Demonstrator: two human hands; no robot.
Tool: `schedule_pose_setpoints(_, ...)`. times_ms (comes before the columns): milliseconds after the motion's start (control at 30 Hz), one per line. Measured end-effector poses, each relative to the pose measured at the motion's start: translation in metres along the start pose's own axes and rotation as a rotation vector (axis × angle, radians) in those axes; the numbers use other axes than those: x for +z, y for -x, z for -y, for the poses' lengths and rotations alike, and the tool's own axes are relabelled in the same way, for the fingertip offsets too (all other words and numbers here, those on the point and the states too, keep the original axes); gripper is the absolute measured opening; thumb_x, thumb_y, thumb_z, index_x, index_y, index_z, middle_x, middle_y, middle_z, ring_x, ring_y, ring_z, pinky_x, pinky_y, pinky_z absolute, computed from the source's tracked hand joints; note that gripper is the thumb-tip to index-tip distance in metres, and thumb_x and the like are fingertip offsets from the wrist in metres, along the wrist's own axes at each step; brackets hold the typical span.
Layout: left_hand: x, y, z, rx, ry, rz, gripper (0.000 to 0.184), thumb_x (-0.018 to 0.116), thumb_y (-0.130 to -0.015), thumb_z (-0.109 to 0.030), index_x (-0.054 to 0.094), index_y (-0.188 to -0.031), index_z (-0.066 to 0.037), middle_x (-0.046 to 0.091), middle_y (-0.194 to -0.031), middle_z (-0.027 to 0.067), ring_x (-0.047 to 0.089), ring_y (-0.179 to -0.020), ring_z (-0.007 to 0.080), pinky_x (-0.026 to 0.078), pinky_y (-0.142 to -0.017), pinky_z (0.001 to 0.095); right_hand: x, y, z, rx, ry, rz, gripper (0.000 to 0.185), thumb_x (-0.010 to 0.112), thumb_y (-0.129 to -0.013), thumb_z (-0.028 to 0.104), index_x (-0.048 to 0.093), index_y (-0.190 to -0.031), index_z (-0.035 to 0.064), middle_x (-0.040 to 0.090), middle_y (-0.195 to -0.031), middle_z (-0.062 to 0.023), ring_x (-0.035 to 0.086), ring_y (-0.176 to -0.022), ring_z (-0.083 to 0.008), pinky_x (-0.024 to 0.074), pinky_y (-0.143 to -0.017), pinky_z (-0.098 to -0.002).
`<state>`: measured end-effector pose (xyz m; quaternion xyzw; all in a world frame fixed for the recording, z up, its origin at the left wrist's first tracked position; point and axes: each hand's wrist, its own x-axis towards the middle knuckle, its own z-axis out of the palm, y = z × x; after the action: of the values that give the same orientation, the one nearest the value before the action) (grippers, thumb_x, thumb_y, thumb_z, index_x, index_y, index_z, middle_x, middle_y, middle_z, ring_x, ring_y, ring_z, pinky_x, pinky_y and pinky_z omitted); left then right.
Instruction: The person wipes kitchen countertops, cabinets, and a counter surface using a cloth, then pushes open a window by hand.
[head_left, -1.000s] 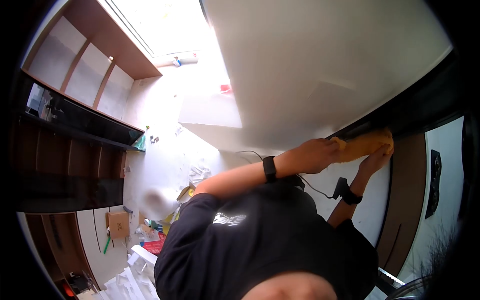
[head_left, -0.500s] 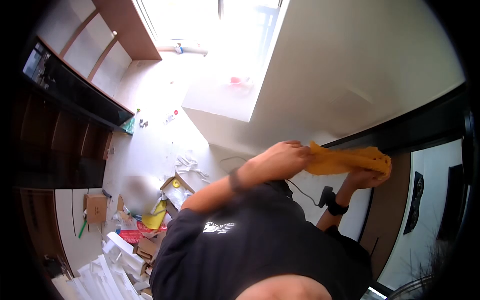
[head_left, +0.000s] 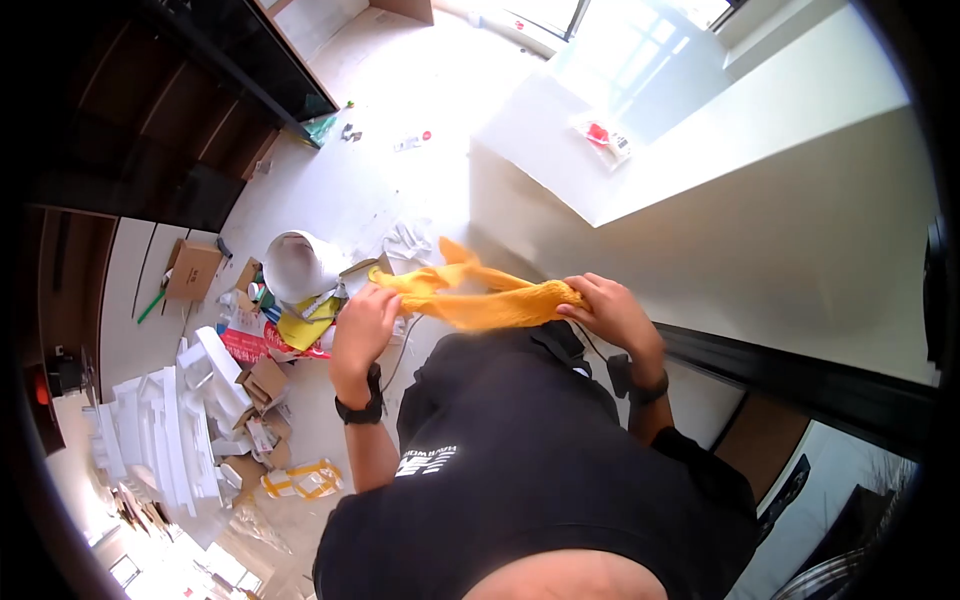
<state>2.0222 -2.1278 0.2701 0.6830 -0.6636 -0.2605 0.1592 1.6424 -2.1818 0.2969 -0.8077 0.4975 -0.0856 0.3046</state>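
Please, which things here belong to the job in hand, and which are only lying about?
In the job:
yellow cloth, held by the left grip and right grip

Seemingly only lying about:
cardboard box
white scrap pile
clear packet with red contents

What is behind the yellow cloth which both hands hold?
Pale floor and white scraps show beyond the yellow cloth; whatever lies directly behind its folds cannot be seen.

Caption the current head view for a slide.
Left hand and right hand hold a yellow cloth between them above a littered floor.
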Motion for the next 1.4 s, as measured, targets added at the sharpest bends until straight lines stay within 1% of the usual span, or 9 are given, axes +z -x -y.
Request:
schedule_pose_setpoints(233, -0.044, 0.008, 0.029, -0.158, 0.068, -0.281, 0.018, 0.060, -0.094, -0.009, 0.068, -0.108, -0.001, 0.065, -0.102, 0.0162, 0.065, -0.093, 0.0353, 0.050, -0.081, 0.0404, 0.022, -0.143, 0.034, -0.162, 0.056, 0.192, 0.026, 0.067, -0.091, 0.029, 0.062, -0.104, 0.0068, 0.064, -0.092, -0.0137, 0.067, -0.086, -0.0354, 0.0534, -0.074, -0.0444)
schedule_pose_setpoints(333, -0.065, -0.008, 0.049, -0.224, 0.047, -0.330, 0.015, 0.060, -0.093, -0.004, 0.068, -0.106, -0.001, 0.064, -0.101, 0.0165, 0.064, -0.093, 0.0360, 0.051, -0.081, 0.0413, 0.051, -0.210, 0.041, -0.205, 0.100, 0.250, 0.029, 0.067, -0.091, 0.030, 0.063, -0.110, 0.0091, 0.063, -0.092, -0.0120, 0.066, -0.085, -0.0334, 0.0534, -0.075, -0.0433)
schedule_pose_setpoints(400, -0.076, -0.025, 0.073, -0.201, -0.058, -0.364, 0.015, 0.060, -0.093, -0.003, 0.068, -0.105, -0.001, 0.063, -0.099, 0.0169, 0.063, -0.092, 0.0367, 0.051, -0.081, 0.0421, 0.070, -0.251, 0.042, -0.273, 0.049, 0.212, 0.015, 0.062, -0.088, 0.020, 0.062, -0.097, 0.0071, 0.064, -0.088, -0.0147, 0.068, -0.079, -0.0354, 0.0547, -0.066, -0.0448)
schedule_pose_setpoints(567, -0.145, -0.122, 0.085, -0.155, -0.056, -0.218, 0.021, 0.057, -0.092, 0.002, 0.066, -0.111, 0.002, 0.062, -0.103, 0.0170, 0.062, -0.097, 0.0365, 0.049, -0.085, 0.0418, 0.057, -0.364, 0.061, -0.215, -0.052, 0.174, 0.027, 0.070, -0.086, 0.027, 0.066, -0.100, 0.0037, 0.066, -0.087, -0.0158, 0.070, -0.080, -0.0359, 0.0568, -0.067, -0.0450)
schedule_pose_setpoints(700, -0.195, -0.138, 0.114, -0.182, -0.181, -0.233, 0.024, 0.052, -0.093, 0.004, 0.064, -0.113, 0.005, 0.062, -0.105, 0.0181, 0.062, -0.100, 0.0352, 0.049, -0.090, 0.0404, 0.067, -0.418, 0.069, -0.207, -0.054, 0.093, 0.035, 0.075, -0.084, 0.033, 0.067, -0.101, 0.0031, 0.067, -0.083, -0.0151, 0.070, -0.078, -0.0362, 0.0572, -0.067, -0.0460)
schedule_pose_setpoints(967, -0.202, -0.188, 0.166, -0.255, -0.115, -0.294, 0.030, 0.049, -0.091, 0.007, 0.063, -0.117, 0.005, 0.060, -0.110, 0.0193, 0.060, -0.103, 0.0391, 0.048, -0.092, 0.0423, 0.036, -0.477, 0.095, -0.149, 0.001, 0.301, 0.032, 0.072, -0.087, 0.030, 0.068, -0.110, 0.0092, 0.070, -0.090, -0.0126, 0.071, -0.086, -0.0344, 0.0582, -0.072, -0.0459)
schedule_pose_setpoints(1100, -0.212, -0.273, 0.185, -0.101, -0.113, -0.156, 0.035, 0.046, -0.089, 0.010, 0.064, -0.117, 0.003, 0.060, -0.109, 0.0186, 0.061, -0.105, 0.0390, 0.049, -0.091, 0.0425, 0.031, -0.498, 0.080, -0.074, -0.125, 0.231, 0.032, 0.073, -0.086, 0.030, 0.066, -0.107, 0.0061, 0.070, -0.091, -0.0138, 0.070, -0.088, -0.0365, 0.0570, -0.074, -0.0456)
schedule_pose_setpoints(1267, -0.239, -0.415, 0.218, 0.185, -0.058, -0.035, 0.035, 0.044, -0.086, 0.014, 0.065, -0.113, 0.004, 0.062, -0.105, 0.0185, 0.063, -0.099, 0.0365, 0.051, -0.089, 0.0396, 0.007, -0.521, 0.059, 0.219, -0.069, 0.162, 0.033, 0.072, -0.087, 0.033, 0.064, -0.100, 0.0042, 0.068, -0.093, -0.0151, 0.069, -0.088, -0.0353, 0.0560, -0.072, -0.0460)
schedule_pose_setpoints(1400, -0.272, -0.523, 0.200, 0.456, 0.007, 0.013, 0.034, 0.049, -0.085, 0.012, 0.066, -0.112, 0.002, 0.061, -0.103, 0.0192, 0.063, -0.095, 0.0388, 0.052, -0.085, 0.0424, -0.019, -0.547, 0.063, 0.373, -0.011, -0.049, 0.033, 0.070, -0.089, 0.035, 0.062, -0.106, 0.0068, 0.066, -0.095, -0.0159, 0.068, -0.089, -0.0364, 0.0540, -0.074, -0.0469)
